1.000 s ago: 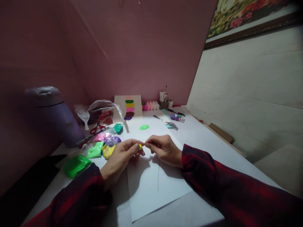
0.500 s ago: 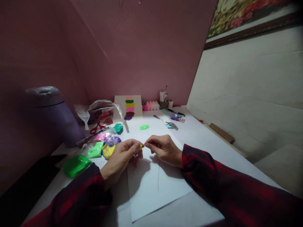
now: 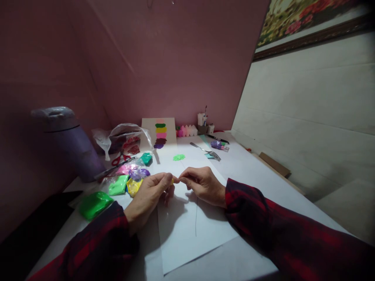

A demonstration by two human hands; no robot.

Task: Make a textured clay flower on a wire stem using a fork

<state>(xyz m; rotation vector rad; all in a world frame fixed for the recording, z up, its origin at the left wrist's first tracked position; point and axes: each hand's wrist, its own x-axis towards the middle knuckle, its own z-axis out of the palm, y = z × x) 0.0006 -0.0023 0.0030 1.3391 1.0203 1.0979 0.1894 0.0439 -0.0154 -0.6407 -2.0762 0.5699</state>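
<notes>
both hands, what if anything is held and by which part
The left hand pinches a small yellow clay-like piece between thumb and fingers; the gripped part is hidden. Whether the right hand, fingertips pinched, holds anything cannot be told.

Yellow bit (image 3: pixel 172 182) — mostly hidden by left fingers (image 3: pixel 166 180), painting (image 3: pixel 301 21) — cut off

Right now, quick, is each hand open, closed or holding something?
Left hand: closed, pinching a small bit of yellow clay.
Right hand: pinched closed; whether it holds anything, I can't tell.

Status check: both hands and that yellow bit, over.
Left hand pinching yellow bit, mostly hidden. Right hand pinched shut close by, contents unclear. Green lump beyond, touching neither.
</notes>
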